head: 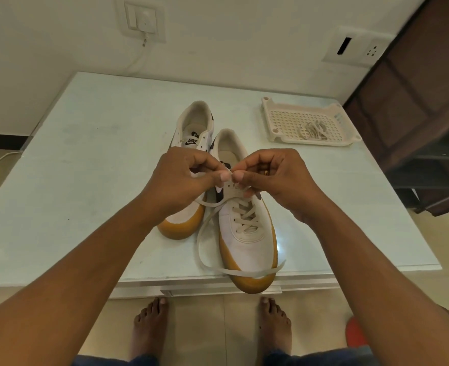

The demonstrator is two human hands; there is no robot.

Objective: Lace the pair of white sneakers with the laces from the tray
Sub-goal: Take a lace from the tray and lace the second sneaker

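On the pale table (91, 159), both hands, left (181, 180) and right (273, 178), pinched the lace (210, 225) above the near sneaker (247, 233); feeding it flat through the upper eyelets seemed wisest.

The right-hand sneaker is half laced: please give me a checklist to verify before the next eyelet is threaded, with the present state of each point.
1. Lower eyelets of the near sneaker crossed with lace: ok, several crossings show.
2. Lace tip held firmly: ok, the left hand and right hand pinch together above the upper eyelets.
3. Which eyelet the tip enters: cannot tell, the fingers hide it.
4. Free lace end clear of snags: not ok, it loops across the gum toe, past the table edge.
5. Second lace ready in the tray: ok.
6. Far sneaker laced: not ok, its visible eyelets are empty.
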